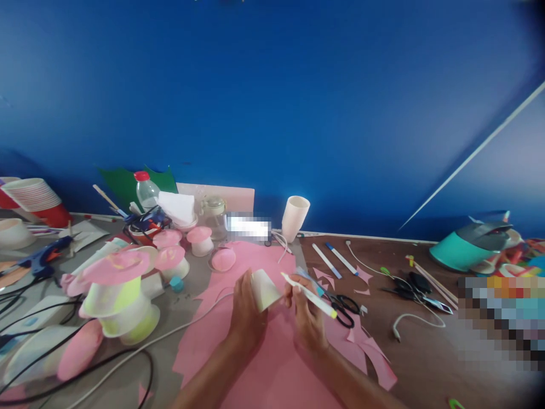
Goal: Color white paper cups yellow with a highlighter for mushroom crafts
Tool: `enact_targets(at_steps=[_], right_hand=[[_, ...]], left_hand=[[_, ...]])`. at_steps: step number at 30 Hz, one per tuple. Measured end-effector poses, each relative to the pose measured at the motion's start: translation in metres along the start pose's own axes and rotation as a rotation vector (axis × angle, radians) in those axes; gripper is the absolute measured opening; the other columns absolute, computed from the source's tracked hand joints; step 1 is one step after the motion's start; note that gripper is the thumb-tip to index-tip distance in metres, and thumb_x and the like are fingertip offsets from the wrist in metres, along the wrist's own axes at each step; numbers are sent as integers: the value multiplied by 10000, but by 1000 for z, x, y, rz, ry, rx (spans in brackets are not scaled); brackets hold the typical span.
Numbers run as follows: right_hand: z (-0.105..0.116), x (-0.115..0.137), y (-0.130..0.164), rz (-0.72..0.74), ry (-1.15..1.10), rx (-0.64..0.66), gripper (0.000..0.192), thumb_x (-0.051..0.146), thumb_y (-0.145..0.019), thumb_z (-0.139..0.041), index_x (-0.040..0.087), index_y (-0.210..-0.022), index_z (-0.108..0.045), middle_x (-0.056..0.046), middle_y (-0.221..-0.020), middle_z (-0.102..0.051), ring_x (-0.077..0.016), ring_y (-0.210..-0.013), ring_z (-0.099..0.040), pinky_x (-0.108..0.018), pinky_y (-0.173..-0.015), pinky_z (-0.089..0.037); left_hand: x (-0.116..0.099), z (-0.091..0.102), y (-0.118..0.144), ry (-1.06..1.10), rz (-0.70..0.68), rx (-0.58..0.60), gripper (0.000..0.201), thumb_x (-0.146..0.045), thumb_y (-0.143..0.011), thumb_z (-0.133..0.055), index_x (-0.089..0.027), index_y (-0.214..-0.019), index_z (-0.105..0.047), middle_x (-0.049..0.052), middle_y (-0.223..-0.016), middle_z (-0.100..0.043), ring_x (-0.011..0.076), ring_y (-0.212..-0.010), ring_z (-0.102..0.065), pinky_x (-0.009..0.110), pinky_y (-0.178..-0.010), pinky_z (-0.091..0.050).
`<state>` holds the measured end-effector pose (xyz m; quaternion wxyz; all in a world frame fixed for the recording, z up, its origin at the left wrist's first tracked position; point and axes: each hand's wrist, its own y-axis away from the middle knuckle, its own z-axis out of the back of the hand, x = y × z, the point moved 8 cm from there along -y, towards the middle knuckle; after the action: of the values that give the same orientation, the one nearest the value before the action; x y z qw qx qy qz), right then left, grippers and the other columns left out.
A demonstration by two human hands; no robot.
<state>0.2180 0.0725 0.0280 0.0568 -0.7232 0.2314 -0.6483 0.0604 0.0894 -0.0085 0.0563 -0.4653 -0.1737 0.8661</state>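
My left hand [246, 312] is wrapped around the side of a small white paper cup [264, 288], which lies tilted and has a pale yellow tint on its lower part. In my right hand [307, 321] is a white marker [315, 299] with a yellow end; its other end points toward the cup, a small gap away. Both hands are over a large sheet of pink paper [281, 372]. Just right of my right hand lie black-handled scissors [344, 304], their blades partly hidden.
On the left stand joined cups with yellow colouring and pink tops [119, 295], crossed by cables. Behind are a glass jar [214, 216] and a tall white cup [295, 218]. Two markers [343, 259] and pink scraps lie right; a teal container [457, 250] stands further right.
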Motion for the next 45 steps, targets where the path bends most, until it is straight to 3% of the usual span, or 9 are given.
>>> enact_targets(at_steps=[5, 10, 18, 32, 45], right_hand=[[-3, -10, 5, -42, -31, 29, 325, 498, -935, -522, 198, -925, -645, 38, -591, -484, -119, -519, -421, -252, -498, -372], [2, -18, 4, -141, 2, -57, 318, 518, -918, -532, 205, -879, -574, 56, -563, -473, -112, -489, -406, -238, -467, -339], [-1, -19, 3, -180, 5, -48, 302, 473, -947, -488, 230, -769, -500, 57, -588, -445, -117, -520, -399, -242, -494, -340], [-1, -20, 4, -130, 69, -26, 336, 497, -937, -491, 218, -756, -535, 30, -622, -481, -126, -552, -448, -247, -508, -400], [-5, -6, 0, -48, 170, 18, 351, 464, -962, -464, 224, -707, -493, 32, -616, -445, -132, -554, -416, -263, -513, -373]], left_hand=[[-3, -5, 0, -67, -51, 16, 615, -232, -815, -482, -79, -1395, -348, 231, -1381, -479, 361, -1299, -438, 585, -1078, -367], [-5, -5, 2, -81, -110, 30, 645, -246, -808, -511, -121, -1414, -326, 219, -1394, -471, 363, -1289, -450, 592, -1078, -364], [-7, -6, 3, -103, -93, 65, 650, -238, -831, -496, -120, -1434, -285, 220, -1420, -436, 345, -1322, -420, 576, -1103, -344], [-7, -6, 3, -99, -145, 63, 647, -227, -831, -487, -107, -1439, -299, 241, -1404, -462, 370, -1301, -442, 601, -1086, -346], [-5, -5, 4, -57, -113, 72, 660, -251, -837, -502, -134, -1453, -295, 214, -1429, -445, 352, -1308, -423, 575, -1097, -337]])
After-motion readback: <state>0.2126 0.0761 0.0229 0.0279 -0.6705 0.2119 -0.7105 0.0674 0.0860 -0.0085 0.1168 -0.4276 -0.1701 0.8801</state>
